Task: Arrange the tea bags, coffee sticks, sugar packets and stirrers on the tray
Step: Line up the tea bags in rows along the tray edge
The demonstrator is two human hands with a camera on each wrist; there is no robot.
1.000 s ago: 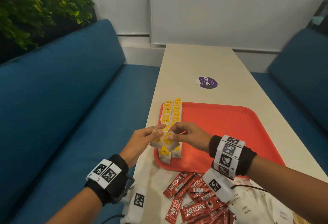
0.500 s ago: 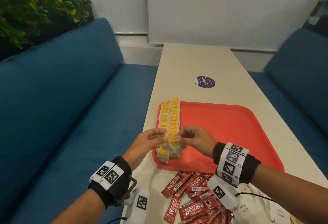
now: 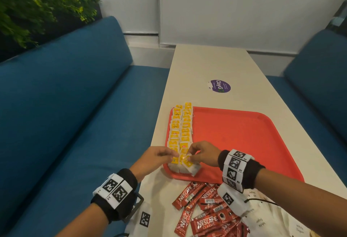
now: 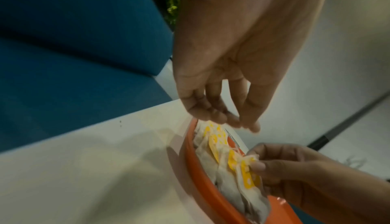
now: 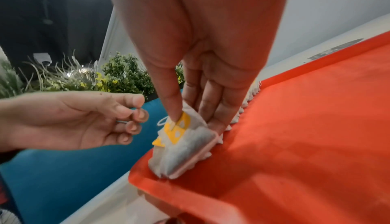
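Pinching the last tea bag [image 5: 187, 137] between thumb and fingers [image 5: 213, 111], the right hand [image 3: 203, 154] should lower it flat — square with the rows just beyond the fingers on the tray [image 3: 244, 139] — while the left hand [image 3: 155, 158], loosely curled, steadies nothing.

- The head view is evenly lit and mostly sharp; the leafy green plant [image 3: 33, 5] at the upper left corner smears, and straight edges bow outward.
- In the left wrist view the left hand [image 4: 236, 57] looks pale and soft, its fingertips [image 4: 251, 126] smeared; a soft shadow lies on the white tabletop [image 4: 84, 169] below them.
- The right wrist view is brighter; the glossy red plastic tray [image 5: 306, 127] beside the fingers [image 5: 213, 104] shows mild sheen and faint shadow.
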